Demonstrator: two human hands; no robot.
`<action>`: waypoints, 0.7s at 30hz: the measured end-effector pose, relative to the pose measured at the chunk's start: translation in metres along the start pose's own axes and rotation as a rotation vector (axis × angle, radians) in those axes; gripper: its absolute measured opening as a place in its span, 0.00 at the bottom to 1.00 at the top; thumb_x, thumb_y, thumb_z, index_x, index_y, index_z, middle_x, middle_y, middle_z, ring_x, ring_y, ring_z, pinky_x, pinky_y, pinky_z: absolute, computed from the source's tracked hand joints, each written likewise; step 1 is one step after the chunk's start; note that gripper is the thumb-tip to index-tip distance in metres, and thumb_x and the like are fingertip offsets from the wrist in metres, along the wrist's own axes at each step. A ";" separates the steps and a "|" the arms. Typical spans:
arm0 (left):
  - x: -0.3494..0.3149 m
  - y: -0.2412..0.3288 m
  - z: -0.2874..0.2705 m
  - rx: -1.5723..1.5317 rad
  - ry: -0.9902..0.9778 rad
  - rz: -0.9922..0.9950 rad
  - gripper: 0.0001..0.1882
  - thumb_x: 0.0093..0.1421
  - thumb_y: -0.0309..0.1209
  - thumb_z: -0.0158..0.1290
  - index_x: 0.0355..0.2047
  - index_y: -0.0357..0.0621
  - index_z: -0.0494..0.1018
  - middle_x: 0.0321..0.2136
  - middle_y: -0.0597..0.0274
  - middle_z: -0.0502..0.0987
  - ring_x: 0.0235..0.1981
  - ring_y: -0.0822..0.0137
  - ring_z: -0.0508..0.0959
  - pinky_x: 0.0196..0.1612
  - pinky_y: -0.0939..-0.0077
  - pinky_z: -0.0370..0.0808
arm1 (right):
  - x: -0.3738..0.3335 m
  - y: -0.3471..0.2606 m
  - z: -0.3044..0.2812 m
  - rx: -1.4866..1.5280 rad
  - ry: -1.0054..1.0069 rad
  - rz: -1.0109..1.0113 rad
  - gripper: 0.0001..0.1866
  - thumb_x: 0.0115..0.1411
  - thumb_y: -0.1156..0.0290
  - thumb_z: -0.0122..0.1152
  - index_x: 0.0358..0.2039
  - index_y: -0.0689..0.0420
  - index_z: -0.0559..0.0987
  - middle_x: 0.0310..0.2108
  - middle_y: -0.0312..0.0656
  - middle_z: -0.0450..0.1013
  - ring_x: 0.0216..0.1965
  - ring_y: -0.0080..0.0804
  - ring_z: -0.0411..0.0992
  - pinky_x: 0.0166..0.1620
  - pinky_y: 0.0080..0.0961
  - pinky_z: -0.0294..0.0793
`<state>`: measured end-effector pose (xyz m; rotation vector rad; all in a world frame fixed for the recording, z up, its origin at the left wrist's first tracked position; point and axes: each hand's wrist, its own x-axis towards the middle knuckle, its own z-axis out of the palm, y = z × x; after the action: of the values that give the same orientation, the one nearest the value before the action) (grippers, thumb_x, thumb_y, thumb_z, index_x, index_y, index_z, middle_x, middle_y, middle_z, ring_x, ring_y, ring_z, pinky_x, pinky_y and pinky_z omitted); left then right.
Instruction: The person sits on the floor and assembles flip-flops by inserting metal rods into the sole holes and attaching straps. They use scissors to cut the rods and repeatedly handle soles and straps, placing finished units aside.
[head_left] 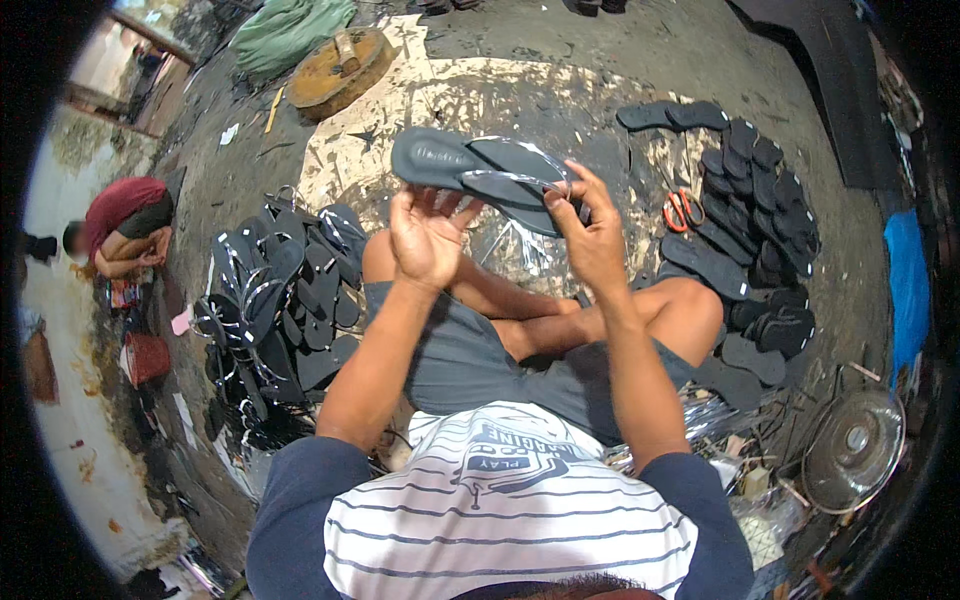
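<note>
I hold a black flip-flop [437,158] with shiny silver-edged straps in front of me, its heel end to the left. Under the sole near the heel, my left hand [428,238] lies palm up with its fingers curled behind the flip-flop. My right hand [594,226] pinches the toe end, thumb beside the front of the straps. Left of my crossed legs is a heap of strapped flip-flops [285,262]. To the right lie rows of black soles [735,205] without visible straps, and orange-handled scissors [682,210] rest beside them.
At the far left stand a round rusty block [343,78] and a green sack [285,40]. A metal bowl [850,460] sits at the lower right, with a blue sheet [905,290] beyond it. Another person [128,225] crouches on the left by a red basket [147,360].
</note>
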<state>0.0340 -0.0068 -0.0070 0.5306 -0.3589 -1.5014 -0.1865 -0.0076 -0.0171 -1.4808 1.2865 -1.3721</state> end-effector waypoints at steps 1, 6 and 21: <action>0.001 0.011 -0.010 0.264 0.053 -0.055 0.23 0.72 0.44 0.41 0.59 0.46 0.68 0.56 0.56 0.74 0.55 0.55 0.76 0.58 0.40 0.77 | 0.001 -0.002 -0.008 0.019 -0.049 -0.004 0.09 0.57 0.70 0.67 0.38 0.56 0.83 0.58 0.50 0.73 0.62 0.42 0.69 0.63 0.37 0.64; -0.004 0.051 -0.099 1.589 -0.342 0.378 0.34 0.54 0.37 0.67 0.59 0.37 0.70 0.58 0.54 0.75 0.54 0.61 0.77 0.55 0.65 0.75 | 0.010 0.003 -0.028 0.019 -0.208 -0.057 0.07 0.55 0.72 0.66 0.34 0.57 0.79 0.55 0.48 0.76 0.60 0.40 0.70 0.62 0.36 0.66; -0.035 0.155 -0.022 1.500 0.021 -0.111 0.24 0.71 0.38 0.49 0.60 0.35 0.71 0.55 0.54 0.76 0.57 0.63 0.73 0.64 0.70 0.63 | 0.056 0.071 -0.098 -0.510 -0.487 -0.275 0.29 0.56 0.50 0.71 0.52 0.55 0.77 0.56 0.50 0.74 0.58 0.53 0.69 0.60 0.44 0.68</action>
<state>0.1745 0.0285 0.0612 1.7303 -1.4678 -1.0912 -0.2993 -0.0666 -0.0546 -2.2407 1.1843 -0.7744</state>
